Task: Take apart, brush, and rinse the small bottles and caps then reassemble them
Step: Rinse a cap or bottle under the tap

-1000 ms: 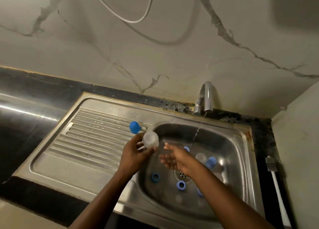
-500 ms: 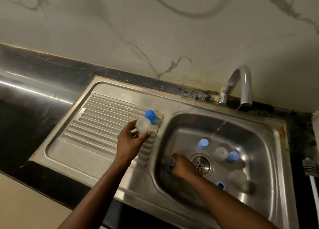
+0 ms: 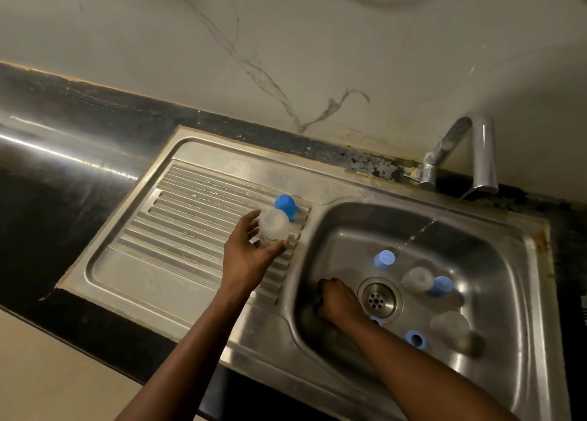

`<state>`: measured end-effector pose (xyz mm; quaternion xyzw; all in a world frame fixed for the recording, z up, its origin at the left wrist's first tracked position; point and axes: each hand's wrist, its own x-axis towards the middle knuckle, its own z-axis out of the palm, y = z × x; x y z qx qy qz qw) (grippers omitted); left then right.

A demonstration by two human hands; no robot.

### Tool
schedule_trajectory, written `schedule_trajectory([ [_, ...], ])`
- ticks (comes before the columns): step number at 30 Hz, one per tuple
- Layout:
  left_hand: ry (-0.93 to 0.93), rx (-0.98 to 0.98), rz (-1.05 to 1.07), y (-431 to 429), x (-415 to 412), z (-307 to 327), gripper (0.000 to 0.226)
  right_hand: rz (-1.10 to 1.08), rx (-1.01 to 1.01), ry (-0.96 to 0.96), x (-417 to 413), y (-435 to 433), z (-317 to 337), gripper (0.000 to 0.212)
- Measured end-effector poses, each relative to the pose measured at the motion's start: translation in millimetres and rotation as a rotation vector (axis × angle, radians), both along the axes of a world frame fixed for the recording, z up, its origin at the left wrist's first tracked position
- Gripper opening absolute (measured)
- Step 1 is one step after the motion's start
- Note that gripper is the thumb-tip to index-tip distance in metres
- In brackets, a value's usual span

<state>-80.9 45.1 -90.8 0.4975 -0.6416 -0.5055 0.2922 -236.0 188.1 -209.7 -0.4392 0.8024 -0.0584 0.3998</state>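
My left hand (image 3: 246, 252) holds a small clear bottle (image 3: 273, 224) over the right end of the ribbed drainboard (image 3: 190, 217), just in front of a blue-capped bottle (image 3: 285, 205) standing there. My right hand (image 3: 336, 300) is down in the sink basin (image 3: 495, 252), left of the drain (image 3: 378, 300), fingers curled over something dark that I cannot make out. In the basin lie a blue cap (image 3: 384, 259), a clear bottle (image 3: 417, 279) with a blue cap (image 3: 441, 285) beside it, another clear bottle (image 3: 451, 328) and a blue cap ring (image 3: 415, 339).
The chrome tap (image 3: 476, 154) at the back right runs a thin stream of water into the basin. A black counter (image 3: 63, 173) surrounds the steel sink unit, with a marbled wall behind. The counter's front edge lies close along the bottom left.
My left hand carried the clear bottle from over the basin's edge to the drainboard beside the blue-capped bottle. My right hand dropped from mid-air to the basin floor left of the drain.
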Motion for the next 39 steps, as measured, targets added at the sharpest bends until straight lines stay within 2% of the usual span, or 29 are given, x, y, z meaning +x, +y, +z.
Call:
schedule_trajectory([
  [3, -0.046, -0.056, -0.005, 6.2, 1.6, 13.9, 0.100, -0.160, -0.121, -0.072, -5.1, 4.3, 15.5, 0.010],
  [5, -0.116, -0.186, -0.019, 12.8, -0.5, 24.3, 0.100, -0.284, -0.232, -0.134, -13.6, 7.6, 28.9, 0.007],
  [9, -0.155, -0.389, -0.042, 36.2, -20.2, 47.8, 0.078, -0.538, -0.438, -0.320, -35.2, 16.0, 64.0, 0.023],
  [11, -0.131, -0.448, -0.081, 46.9, -35.5, 56.4, 0.063, -0.686, -0.516, -0.429, -50.7, 20.6, 85.2, 0.024],
  [13, -0.105, -0.491, -0.124, 57.0, -50.7, 61.5, 0.050, -0.743, -0.592, -0.524, -68.8, 27.8, 106.8, 0.025],
  [22, -0.031, -0.412, -0.392, 93.3, -127.3, 63.3, 0.026, -1.003, -0.841, -0.757, -134.3, 60.8, 160.9, 0.030],
  [25, -0.018, -0.367, -0.494, 101.0, -153.2, 68.8, 0.022, -1.031, -0.896, -0.744, -149.5, 63.6, 172.9, 0.034],
  [29, 0.038, -0.256, -0.665, 104.0, -186.1, 81.1, 0.025, -1.017, -0.936, -0.651, -160.7, 58.1, 186.8, 0.028],
  [34, 0.129, -0.207, -0.579, 102.7, -206.1, 84.4, 0.020, -1.025, -0.925, -0.551, -161.9, 54.3, 196.3, 0.023],
  [39, 0.163, -0.101, -0.532, 101.1, -214.7, 81.0, 0.026, -1.082, -0.882, -0.476, -162.5, 46.7, 200.2, 0.023],
])
